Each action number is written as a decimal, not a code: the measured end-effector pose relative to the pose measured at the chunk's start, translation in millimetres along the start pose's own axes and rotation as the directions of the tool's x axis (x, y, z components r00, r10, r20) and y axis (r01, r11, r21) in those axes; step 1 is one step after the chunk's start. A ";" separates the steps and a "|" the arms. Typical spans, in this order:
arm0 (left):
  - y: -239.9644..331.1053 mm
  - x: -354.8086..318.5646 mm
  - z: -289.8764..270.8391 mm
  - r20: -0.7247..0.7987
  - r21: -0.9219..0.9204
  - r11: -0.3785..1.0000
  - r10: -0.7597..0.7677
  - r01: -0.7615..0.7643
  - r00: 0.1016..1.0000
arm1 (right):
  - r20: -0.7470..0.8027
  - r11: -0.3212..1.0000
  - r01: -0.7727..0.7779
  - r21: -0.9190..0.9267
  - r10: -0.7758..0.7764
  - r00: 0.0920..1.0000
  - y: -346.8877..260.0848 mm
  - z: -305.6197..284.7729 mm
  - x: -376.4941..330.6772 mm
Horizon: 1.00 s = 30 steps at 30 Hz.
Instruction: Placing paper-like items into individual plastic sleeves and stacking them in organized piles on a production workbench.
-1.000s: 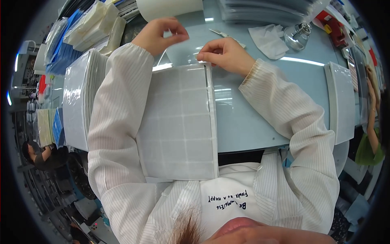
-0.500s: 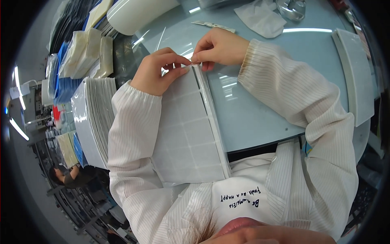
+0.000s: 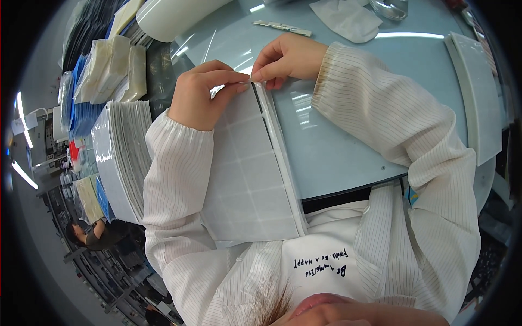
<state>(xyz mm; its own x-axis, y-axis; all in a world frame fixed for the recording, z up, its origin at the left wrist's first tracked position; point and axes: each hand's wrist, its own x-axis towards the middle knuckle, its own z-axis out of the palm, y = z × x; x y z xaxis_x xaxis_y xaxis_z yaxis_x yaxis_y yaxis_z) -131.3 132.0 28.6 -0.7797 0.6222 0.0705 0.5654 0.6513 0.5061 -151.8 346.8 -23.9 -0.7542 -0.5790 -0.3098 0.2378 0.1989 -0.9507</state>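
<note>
A flat, white, rectangular sheet or pad (image 3: 244,174) with pale grid lines lies between my forearms, its near end against my clothing. Along its right side runs a narrow white strip (image 3: 281,163), set off by a dark line over its far part. At the far right corner, my left hand (image 3: 202,93) is closed, thumb and index finger pinching the sheet's edge. Beside it my right hand (image 3: 291,57) is closed in a pinch at the strip's far end. The fingertips of both hands nearly touch, and exactly what lies between them is partly hidden.
A tall stack of white sheets (image 3: 128,157) stands left, with wrapped packs (image 3: 103,70) beyond it. A white roll (image 3: 168,19), a narrow printed packet (image 3: 281,28) and a white cloth (image 3: 348,20) lie far off. On the right is a long white block (image 3: 476,100). Another person (image 3: 100,234) is at far left.
Both hands and the sheet's far end have shifted slightly left and away in the picture. The surroundings have shifted a little too, and both pinches stay closed at the corner.
</note>
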 end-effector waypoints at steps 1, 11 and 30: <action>-0.2 -0.4 0.4 0.000 0.000 1.000 0.000 0.000 1.000 | -0.004 1.000 -0.012 0.003 0.012 1.000 -0.1 0.5 0.2; -6.9 3.2 -1.3 0.100 -0.177 0.975 -0.117 0.133 0.988 | -0.015 0.996 -0.081 0.043 0.082 0.997 -4.7 4.7 -1.2; -16.5 7.7 7.1 0.128 -0.315 0.922 -0.193 0.225 0.973 | 0.008 0.994 -0.096 0.052 0.096 0.995 -0.6 0.8 0.3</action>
<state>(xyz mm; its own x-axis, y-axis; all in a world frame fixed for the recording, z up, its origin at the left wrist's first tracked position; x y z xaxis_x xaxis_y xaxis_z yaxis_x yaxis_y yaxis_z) -144.7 129.1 14.7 -0.8335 0.5347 -0.1389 0.2617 0.6036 0.7531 -151.7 345.9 -23.4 -0.7230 -0.5637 -0.3994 0.3409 0.2118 -0.9159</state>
